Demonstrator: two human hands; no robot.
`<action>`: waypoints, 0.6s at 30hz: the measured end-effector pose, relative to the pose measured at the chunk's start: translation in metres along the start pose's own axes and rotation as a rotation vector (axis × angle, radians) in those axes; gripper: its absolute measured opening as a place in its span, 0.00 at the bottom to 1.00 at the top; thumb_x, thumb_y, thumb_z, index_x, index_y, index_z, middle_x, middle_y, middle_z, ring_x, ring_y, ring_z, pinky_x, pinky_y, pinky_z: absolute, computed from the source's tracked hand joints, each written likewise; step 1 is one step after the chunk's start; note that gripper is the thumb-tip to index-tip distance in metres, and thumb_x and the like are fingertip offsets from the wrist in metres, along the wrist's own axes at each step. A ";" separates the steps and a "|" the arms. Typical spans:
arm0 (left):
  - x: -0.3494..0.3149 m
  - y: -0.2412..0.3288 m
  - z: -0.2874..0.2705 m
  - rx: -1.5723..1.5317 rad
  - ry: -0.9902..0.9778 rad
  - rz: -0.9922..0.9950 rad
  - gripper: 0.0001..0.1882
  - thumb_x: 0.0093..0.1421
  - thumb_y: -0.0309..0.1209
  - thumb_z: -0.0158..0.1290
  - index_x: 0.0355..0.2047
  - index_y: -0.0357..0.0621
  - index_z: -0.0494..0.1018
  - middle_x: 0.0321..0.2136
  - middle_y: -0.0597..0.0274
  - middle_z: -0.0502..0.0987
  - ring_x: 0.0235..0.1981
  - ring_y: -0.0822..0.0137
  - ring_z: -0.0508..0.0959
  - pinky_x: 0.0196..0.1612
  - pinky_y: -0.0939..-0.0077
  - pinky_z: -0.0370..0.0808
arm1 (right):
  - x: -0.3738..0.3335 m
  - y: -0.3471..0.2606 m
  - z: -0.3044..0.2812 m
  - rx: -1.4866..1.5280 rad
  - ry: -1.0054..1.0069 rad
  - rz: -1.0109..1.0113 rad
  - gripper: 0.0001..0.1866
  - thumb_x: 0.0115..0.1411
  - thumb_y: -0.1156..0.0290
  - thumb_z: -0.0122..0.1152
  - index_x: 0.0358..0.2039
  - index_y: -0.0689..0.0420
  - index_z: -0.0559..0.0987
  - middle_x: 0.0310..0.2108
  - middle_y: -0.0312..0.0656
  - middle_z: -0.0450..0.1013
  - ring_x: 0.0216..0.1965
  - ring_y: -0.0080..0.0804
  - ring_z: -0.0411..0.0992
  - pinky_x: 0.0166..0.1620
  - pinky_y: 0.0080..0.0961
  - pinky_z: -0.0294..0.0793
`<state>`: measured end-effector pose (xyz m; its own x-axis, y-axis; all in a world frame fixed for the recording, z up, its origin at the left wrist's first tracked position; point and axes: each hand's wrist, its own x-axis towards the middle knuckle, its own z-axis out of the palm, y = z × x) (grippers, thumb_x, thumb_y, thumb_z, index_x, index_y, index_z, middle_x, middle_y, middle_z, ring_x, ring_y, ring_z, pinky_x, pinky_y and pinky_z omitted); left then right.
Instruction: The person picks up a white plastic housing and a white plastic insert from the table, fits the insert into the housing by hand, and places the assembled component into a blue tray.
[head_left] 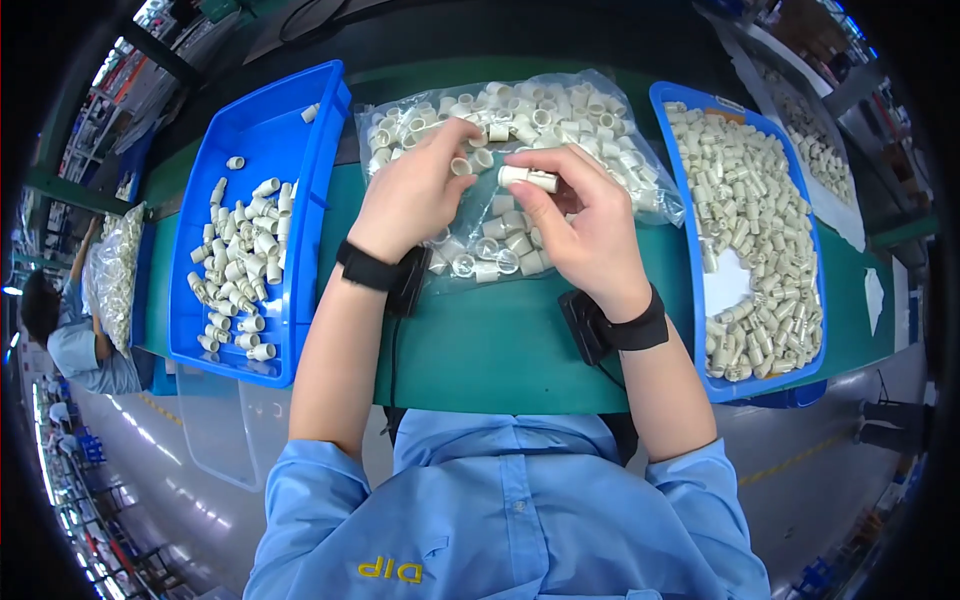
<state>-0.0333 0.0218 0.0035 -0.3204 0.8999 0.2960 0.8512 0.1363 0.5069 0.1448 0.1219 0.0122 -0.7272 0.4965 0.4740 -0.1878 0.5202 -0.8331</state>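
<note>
My right hand (585,215) pinches a white plastic cylinder-shaped part (528,179) between thumb and fingers, with the part lying nearly level. Facing it, my left hand (420,190) is over the near left of a clear plastic bag (655,190). Its thumb and index finger are apart and curved around the area of a loose white plastic ring (459,167); no firm grip on the ring shows. Many short white plastic sleeves (575,115) fill the bag, and several lie toward its near edge between my wrists. Both wrists wear black straps.
To the left, a blue tray (310,230) holds scattered white parts. A second blue tray (657,100) on the right is heaped with similar parts. Both stand on a green work surface (480,350). At far left, a person (80,330) is beside another filled bag (118,270).
</note>
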 end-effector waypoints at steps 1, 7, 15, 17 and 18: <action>-0.004 0.005 -0.001 -0.069 0.028 -0.037 0.15 0.56 0.22 0.57 0.44 0.43 0.72 0.40 0.56 0.77 0.39 0.55 0.81 0.38 0.61 0.77 | -0.003 0.012 0.003 0.081 0.026 0.050 0.11 0.63 0.77 0.60 0.46 0.63 0.78 0.33 0.37 0.72 0.27 0.17 0.69 0.30 0.15 0.69; -0.019 0.013 -0.007 -0.218 0.131 0.152 0.22 0.54 0.14 0.58 0.51 0.37 0.73 0.39 0.58 0.76 0.40 0.65 0.82 0.38 0.73 0.81 | -0.014 0.022 0.004 0.103 0.016 0.014 0.11 0.65 0.76 0.56 0.47 0.65 0.77 0.36 0.39 0.69 0.27 0.18 0.70 0.31 0.15 0.69; -0.030 0.031 0.004 -0.715 0.193 0.115 0.21 0.50 0.06 0.56 0.47 0.26 0.73 0.44 0.52 0.74 0.45 0.56 0.82 0.45 0.72 0.83 | -0.025 0.017 0.004 0.134 0.288 -0.363 0.17 0.50 0.78 0.73 0.41 0.61 0.79 0.32 0.42 0.75 0.30 0.28 0.73 0.30 0.19 0.70; -0.028 0.031 0.003 -0.678 0.185 0.149 0.22 0.50 0.06 0.54 0.47 0.26 0.73 0.44 0.51 0.74 0.44 0.57 0.82 0.45 0.72 0.83 | -0.025 0.019 -0.007 -0.004 0.168 -0.486 0.19 0.56 0.76 0.69 0.46 0.63 0.73 0.35 0.45 0.72 0.28 0.27 0.73 0.31 0.20 0.73; -0.027 0.030 0.002 -0.639 0.181 0.189 0.22 0.50 0.05 0.53 0.47 0.26 0.73 0.43 0.50 0.75 0.44 0.57 0.82 0.45 0.72 0.83 | -0.025 0.019 -0.010 -0.073 0.108 -0.546 0.20 0.59 0.75 0.67 0.49 0.65 0.70 0.36 0.47 0.71 0.27 0.27 0.74 0.31 0.21 0.75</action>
<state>0.0022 0.0021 0.0092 -0.3022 0.7935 0.5283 0.5048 -0.3369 0.7948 0.1661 0.1256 -0.0126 -0.4646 0.2076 0.8608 -0.4690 0.7668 -0.4381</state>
